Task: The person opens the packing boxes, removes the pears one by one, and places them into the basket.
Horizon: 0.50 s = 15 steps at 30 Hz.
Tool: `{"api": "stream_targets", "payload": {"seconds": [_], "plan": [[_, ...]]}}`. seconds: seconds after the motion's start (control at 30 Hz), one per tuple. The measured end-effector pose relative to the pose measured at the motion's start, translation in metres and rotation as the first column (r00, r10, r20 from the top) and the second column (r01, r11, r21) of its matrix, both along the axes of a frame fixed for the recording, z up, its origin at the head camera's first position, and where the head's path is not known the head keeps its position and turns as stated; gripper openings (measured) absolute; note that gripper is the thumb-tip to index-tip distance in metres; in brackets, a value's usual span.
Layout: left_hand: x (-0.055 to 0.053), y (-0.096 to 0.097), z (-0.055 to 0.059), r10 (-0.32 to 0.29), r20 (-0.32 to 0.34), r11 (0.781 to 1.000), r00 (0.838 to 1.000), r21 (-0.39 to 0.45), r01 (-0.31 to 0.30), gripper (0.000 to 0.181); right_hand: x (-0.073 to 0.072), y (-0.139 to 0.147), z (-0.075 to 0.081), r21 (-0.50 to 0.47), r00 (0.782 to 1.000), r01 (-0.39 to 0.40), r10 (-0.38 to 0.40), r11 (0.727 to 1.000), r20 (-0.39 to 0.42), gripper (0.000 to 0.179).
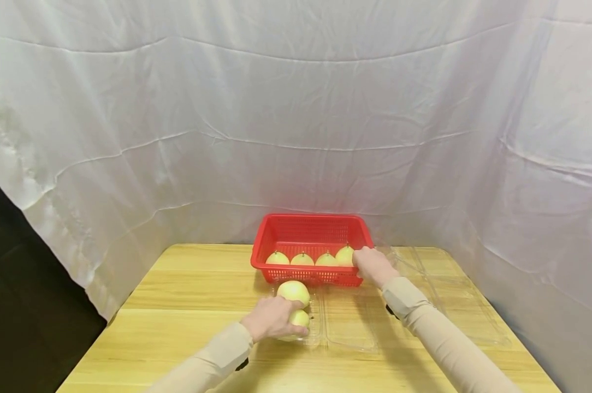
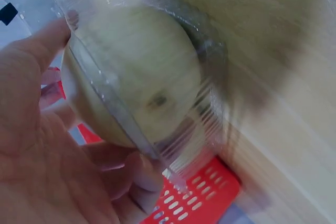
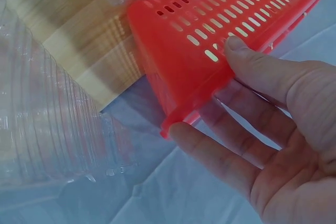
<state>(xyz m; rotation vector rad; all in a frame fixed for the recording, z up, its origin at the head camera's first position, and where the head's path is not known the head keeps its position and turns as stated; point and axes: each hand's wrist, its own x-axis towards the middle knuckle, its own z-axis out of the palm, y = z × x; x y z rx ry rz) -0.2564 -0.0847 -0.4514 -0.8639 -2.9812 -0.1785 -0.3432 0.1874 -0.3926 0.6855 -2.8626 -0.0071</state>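
Observation:
My left hand curls round a round yellow pear in the base of a clear plastic clamshell box. In the left wrist view the thumb and fingers lie at opposite sides of that pear, seen through the box wall. A second pear sits behind it in the same base. My right hand grips the red perforated basket at its front right corner. The right wrist view has the thumb on the basket's outer wall, with fingers bent over the rim.
Several pears line the basket's front side, stems up. The box's open lid lies flat to the right. More clear plastic boxes stand on the wooden table at the right. Pale curtains hang behind and beside it.

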Motion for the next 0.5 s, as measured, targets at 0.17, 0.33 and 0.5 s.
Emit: {"api": "stream_targets", "payload": {"seconds": [0.17,0.33,0.5], "plan": [[0.0002,0.0011,-0.0044,0.012,-0.026,1.0,1.0,0.023,-0.012,0.059,0.0018,-0.0003,-0.001,0.003,1.0,0.003,-0.003,1.0,-0.015,0.015],[-0.0007,-0.0003,-0.0061,-0.008,-0.06,0.997,0.998,0.075,0.013,0.054,0.0037,-0.0012,0.0004,0.012,0.999,-0.004,0.004,1.0,-0.034,0.016],[-0.0021,-0.0011,-0.0001,-0.019,-0.091,0.984,0.996,0.172,0.035,0.05,0.003,-0.0005,0.0027,-0.002,1.0,-0.013,0.013,1.0,-0.026,0.019]]}}
